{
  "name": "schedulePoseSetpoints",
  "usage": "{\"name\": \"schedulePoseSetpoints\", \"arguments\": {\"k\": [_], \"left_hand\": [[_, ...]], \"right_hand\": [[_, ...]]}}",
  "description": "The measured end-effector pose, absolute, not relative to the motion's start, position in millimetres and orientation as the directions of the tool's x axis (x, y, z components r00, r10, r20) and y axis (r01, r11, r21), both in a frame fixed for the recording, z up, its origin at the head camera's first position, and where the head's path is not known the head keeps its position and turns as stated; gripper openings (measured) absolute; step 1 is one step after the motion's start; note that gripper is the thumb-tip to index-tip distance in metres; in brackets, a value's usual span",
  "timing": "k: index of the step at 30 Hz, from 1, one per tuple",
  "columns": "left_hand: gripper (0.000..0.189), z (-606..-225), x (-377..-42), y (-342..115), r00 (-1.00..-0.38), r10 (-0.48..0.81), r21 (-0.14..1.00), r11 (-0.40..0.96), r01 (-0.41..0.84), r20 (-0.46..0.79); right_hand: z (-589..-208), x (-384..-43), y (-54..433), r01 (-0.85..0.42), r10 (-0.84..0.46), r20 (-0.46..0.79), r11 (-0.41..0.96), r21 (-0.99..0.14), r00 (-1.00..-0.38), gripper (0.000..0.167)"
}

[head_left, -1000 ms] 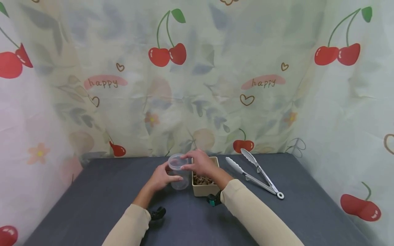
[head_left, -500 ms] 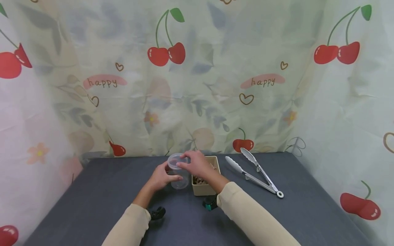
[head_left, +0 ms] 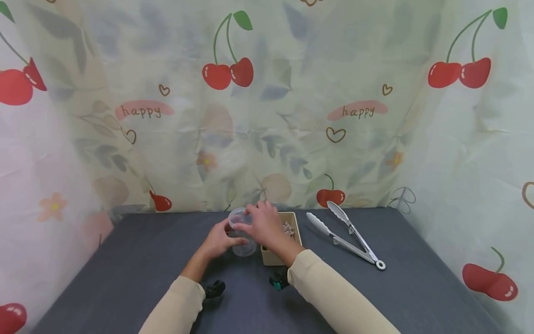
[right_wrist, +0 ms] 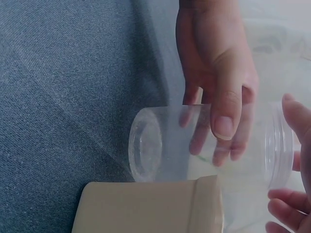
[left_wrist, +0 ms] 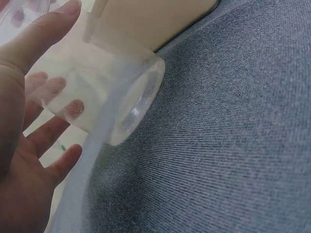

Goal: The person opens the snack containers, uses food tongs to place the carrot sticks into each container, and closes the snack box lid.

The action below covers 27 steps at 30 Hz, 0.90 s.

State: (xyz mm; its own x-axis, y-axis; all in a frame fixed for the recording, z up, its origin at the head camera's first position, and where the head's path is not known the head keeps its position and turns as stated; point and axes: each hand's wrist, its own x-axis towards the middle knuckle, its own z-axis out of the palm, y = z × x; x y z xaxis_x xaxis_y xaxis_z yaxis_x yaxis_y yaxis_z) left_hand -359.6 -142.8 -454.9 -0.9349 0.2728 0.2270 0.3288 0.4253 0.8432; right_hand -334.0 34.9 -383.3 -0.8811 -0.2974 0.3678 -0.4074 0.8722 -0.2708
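Note:
A clear plastic jar (head_left: 244, 249) stands upright on the dark table, its round clear lid (head_left: 236, 217) on top. My left hand (head_left: 218, 241) grips the jar's body from the left, with the thumb on the near side and the fingers behind the wall, as the right wrist view shows. From above and the right, my right hand (head_left: 265, 226) holds the lid's rim between thumb and fingers. No contents are visible through the jar wall (right_wrist: 170, 141). Right beside the jar is a beige box (head_left: 273, 259), partly hidden under my right hand and forearm.
Small brownish and pale pieces (head_left: 288, 228) lie inside the box; what they are is hard to tell. Metal tongs (head_left: 352, 246) with pale tips lie spread on the right of the dark tabletop (head_left: 158, 260). A patterned curtain (head_left: 275, 139) surrounds the table's back and sides.
My right hand has turned around the lid, its wrist and forearm swinging left, which uncovers more of the box's right side. The left hand and jar have stayed in place.

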Motion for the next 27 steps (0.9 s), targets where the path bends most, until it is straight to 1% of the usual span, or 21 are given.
{"name": "schedulePoseSetpoints", "arguments": {"k": [7, 10, 19, 24, 27], "left_hand": [[0.060, -456, -360, -142, -0.936, 0.266, 0.839, 0.433, 0.329, 0.229], [0.059, -456, -359, -141, -0.939, 0.265, 0.839, 0.439, 0.321, 0.221], [0.061, -459, -360, -140, -0.937, 0.262, 0.848, 0.418, 0.326, 0.231], [0.063, -460, -358, -139, -0.939, 0.254, 0.876, 0.364, 0.316, 0.234], [0.063, -450, -349, -139, -0.936, 0.259, 0.885, 0.337, 0.320, 0.240]], "right_hand": [[-383, -335, 38, -0.443, -0.337, 0.361, 0.855, -0.270, -0.869, 0.052], [-382, -336, 42, -0.471, -0.361, 0.371, 0.840, -0.269, -0.855, 0.050], [-381, -346, 56, -0.558, -0.458, 0.323, 0.730, -0.395, -0.828, 0.046], [-381, -350, 63, -0.605, -0.533, 0.294, 0.636, -0.479, -0.793, 0.043], [-379, -351, 65, -0.621, -0.581, 0.263, 0.592, -0.514, -0.770, 0.043]]}}
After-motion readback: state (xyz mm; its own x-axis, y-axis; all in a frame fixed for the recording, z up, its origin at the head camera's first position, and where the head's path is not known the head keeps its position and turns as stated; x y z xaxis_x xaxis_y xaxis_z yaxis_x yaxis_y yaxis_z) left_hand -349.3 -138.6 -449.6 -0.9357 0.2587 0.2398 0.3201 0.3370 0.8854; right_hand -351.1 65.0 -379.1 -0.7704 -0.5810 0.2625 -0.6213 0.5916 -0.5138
